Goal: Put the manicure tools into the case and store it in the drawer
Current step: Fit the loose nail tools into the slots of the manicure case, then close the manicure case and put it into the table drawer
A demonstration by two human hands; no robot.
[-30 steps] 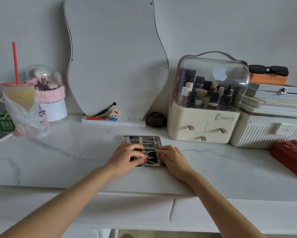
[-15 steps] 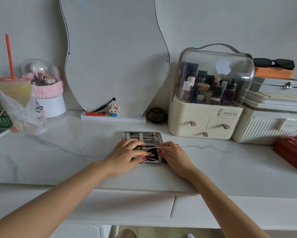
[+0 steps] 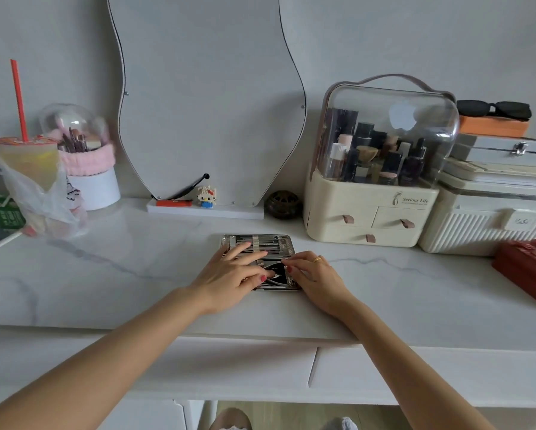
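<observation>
The manicure case (image 3: 279, 240) lies open and flat on the marble tabletop (image 3: 136, 274), with metal tools strapped in its far half. My left hand (image 3: 229, 274) rests on it, fingers spread over the far half and thumb pressing a black-handled manicure tool (image 3: 274, 273) in the near half. My right hand (image 3: 314, 276) sits at the near half's right edge, thumb and forefinger pinched on that tool's end. Two closed drawer fronts (image 3: 245, 367) run under the table edge.
A wavy mirror (image 3: 211, 97) leans on the wall behind the case. At right stand a cream cosmetics organiser (image 3: 369, 212), a white ribbed box (image 3: 477, 231) and a red box (image 3: 530, 268). At left are a bagged drink cup (image 3: 28, 169) and a brush holder (image 3: 90, 181).
My left hand's fingers have spread forward onto the far half of the case. My right hand stays at the near half's right edge. The view has tilted slightly.
</observation>
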